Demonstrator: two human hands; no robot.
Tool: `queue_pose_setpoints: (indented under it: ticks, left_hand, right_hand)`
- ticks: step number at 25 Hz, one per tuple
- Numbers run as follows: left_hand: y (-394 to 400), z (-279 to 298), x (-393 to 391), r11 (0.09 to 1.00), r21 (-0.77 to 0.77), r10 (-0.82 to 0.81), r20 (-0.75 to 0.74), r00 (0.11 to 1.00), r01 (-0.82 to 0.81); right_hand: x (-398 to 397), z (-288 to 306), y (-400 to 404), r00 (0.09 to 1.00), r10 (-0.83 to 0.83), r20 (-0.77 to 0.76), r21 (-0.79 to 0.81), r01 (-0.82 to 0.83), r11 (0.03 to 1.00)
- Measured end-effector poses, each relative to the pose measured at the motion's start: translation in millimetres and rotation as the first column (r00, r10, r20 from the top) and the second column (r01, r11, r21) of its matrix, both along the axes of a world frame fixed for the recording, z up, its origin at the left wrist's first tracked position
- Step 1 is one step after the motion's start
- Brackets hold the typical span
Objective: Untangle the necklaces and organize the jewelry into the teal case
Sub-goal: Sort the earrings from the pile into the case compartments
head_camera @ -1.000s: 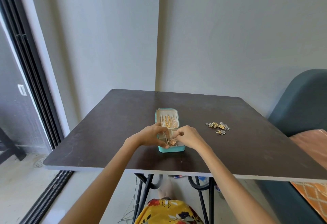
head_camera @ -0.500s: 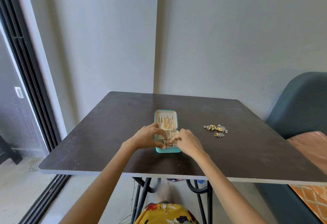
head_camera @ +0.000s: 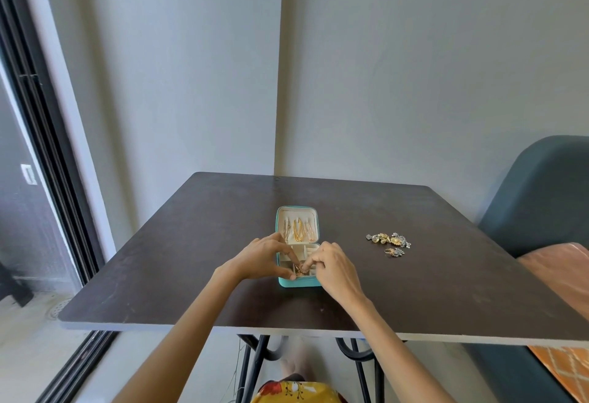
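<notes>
The open teal case [head_camera: 298, 282] sits mid-table, its cream lid lying back with several gold necklaces [head_camera: 299, 230] hung in it. My left hand [head_camera: 263, 259] grips the case's left side, thumb on the near rim. My right hand [head_camera: 331, 264] pinches a small gold piece [head_camera: 301, 268] down into a front compartment of the case. Which kind of piece it is I cannot make out. A loose cluster of gold and silver jewelry [head_camera: 389, 239] lies on the table to the right, with a small ring-like piece [head_camera: 394, 252] just in front of it.
The dark table [head_camera: 191, 259] stands against a grey wall corner. A dark blue chair [head_camera: 541, 198] with a peach cloth [head_camera: 564, 272] is at the right. A sliding door frame [head_camera: 47, 154] runs along the left.
Both hands stay at the case; my right fingers have pushed the small gold piece lower into the front compartment. The view has shifted slightly.
</notes>
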State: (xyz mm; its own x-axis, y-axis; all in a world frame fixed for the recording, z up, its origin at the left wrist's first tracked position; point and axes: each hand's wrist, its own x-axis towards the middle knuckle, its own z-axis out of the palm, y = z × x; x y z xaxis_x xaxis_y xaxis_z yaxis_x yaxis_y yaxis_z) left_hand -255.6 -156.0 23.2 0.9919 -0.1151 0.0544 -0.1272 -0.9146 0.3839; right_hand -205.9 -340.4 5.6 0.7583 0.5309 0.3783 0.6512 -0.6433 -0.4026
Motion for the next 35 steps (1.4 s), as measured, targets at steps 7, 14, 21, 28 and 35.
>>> queue_pose_setpoints:
  ticks: [7,14,21,28,35]
  left_hand:
    - [-1.0,2.9,-0.4,1.0,-0.025,0.003,-0.037,0.999,-0.004]
    - [-5.5,11.0,1.6,1.0,0.025,-0.005,-0.002,1.0,0.005]
    - [-74.5,39.4,37.2,0.997,-0.08,0.025,0.328,0.944,0.002]
    - [-193.3,12.1,112.5,0.985,-0.159,0.083,0.143,0.986,-0.06]
    - [-208.7,-26.4,138.8,0.97,-0.117,0.231,0.165,0.959,-0.213]
  right_hand:
    - [1.8,-5.7,0.3,0.998,-0.06,0.025,0.089,0.057,0.994]
    - [12.4,-2.7,-6.4,0.996,-0.094,0.005,0.21,0.09,0.974]
    - [68.9,5.5,-70.4,0.89,-0.354,-0.289,0.576,0.457,0.678]
    - [106.1,-20.5,-138.1,0.861,-0.377,-0.343,0.311,0.482,0.819]
    - [116.9,-21.6,-142.0,0.915,-0.33,-0.232,0.1,0.36,0.928]
